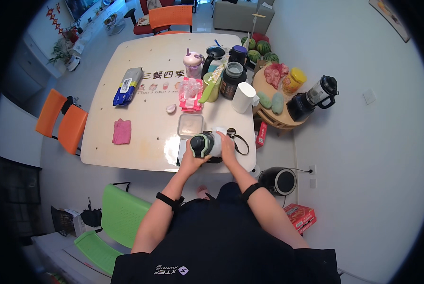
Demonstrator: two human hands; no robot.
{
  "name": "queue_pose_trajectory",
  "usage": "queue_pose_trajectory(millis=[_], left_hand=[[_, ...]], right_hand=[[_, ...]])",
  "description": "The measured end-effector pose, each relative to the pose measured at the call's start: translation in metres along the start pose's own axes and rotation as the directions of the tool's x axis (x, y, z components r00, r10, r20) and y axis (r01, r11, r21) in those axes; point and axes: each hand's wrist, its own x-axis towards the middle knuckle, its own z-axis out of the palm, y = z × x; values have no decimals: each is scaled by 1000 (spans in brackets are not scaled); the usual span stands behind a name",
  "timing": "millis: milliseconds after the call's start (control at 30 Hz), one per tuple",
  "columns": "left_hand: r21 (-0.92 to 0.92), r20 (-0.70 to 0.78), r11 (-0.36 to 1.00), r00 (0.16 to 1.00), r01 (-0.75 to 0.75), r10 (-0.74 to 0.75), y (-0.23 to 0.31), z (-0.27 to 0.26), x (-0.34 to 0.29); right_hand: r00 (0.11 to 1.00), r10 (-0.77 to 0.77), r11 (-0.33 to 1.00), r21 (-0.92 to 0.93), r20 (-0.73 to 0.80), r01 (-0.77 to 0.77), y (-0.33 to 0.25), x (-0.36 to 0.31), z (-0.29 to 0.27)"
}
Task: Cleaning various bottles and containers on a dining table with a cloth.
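Note:
Over the table's near edge, both hands grip a tilted sports bottle (pixel 201 144) with a dark lid and pale green trim. My left hand (pixel 192 162) closes round it by the lid end. On the other side, my right hand (pixel 227 147) presses against its whitish part; whether that is the bottle's body or a white wipe, I cannot tell. A clear rectangular container (pixel 190 125) sits just beyond my left hand. Beside my right hand lies a black strap (pixel 242 145). Part of a flat white thing (pixel 181 147) shows beneath my left hand.
The white table (pixel 145 158) carries a wipes pack (pixel 127 86), pink cloth (pixel 122 131), pink packet (pixel 190 93), black tub (pixel 233 79), white jug (pixel 243 97) and pink-lidded cup (pixel 193 64). A blender (pixel 311 99) stands on the round side table at right. A green chair (pixel 122 213) is at near left.

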Motion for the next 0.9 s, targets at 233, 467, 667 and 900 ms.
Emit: queue_pose_trajectory(millis=[233,467,667,900], left_hand=[[-60,206,997,978,58,-45,20,-12,-9],[-43,82,986,984,162,-158,20,-16,-10],[61,90,997,995,35,-41,55,2,2],[51,48,996,996,79,-81,36,4,9]], right_hand=[[995,51,986,156,85,-64,76,-3,1],[990,-78,963,249,-120,106,-73,-45,-4],[994,103,926,361,28,-107,40,-30,2],[996,-11,983,180,-92,27,-21,-42,-8]])
